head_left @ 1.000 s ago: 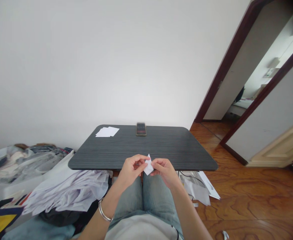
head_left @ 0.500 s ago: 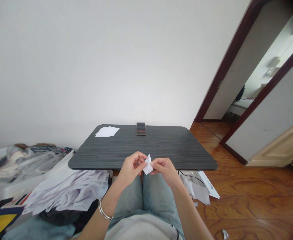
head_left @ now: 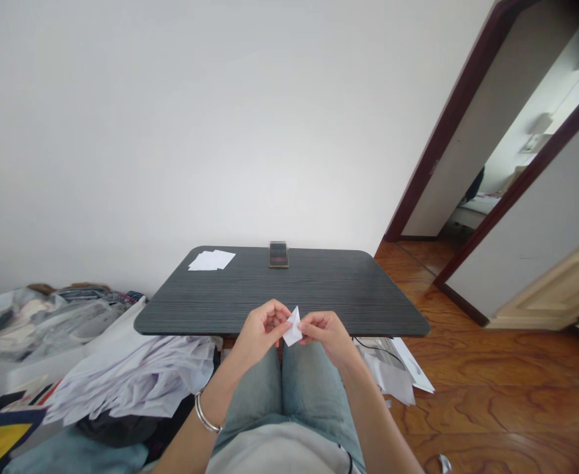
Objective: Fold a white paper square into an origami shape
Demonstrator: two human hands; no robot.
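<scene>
A small piece of folded white paper [head_left: 293,328] with a pointed top is held up just in front of the table's near edge, above my lap. My left hand [head_left: 265,329] pinches its left side between thumb and fingers. On the right side, my right hand [head_left: 325,330] grips the paper between thumb and forefinger. The finer folds are too small to make out.
The dark table [head_left: 319,289] bears white paper sheets [head_left: 211,260] at the back left and a phone-like device [head_left: 278,255] at the back middle. Piled clothes [head_left: 136,375] lie to the left. Papers [head_left: 392,375] and a cable lie below the table's right side.
The folded paper has tilted very slightly, its tip a little to the right and lower. Both hands keep their hold in nearly the same place.
</scene>
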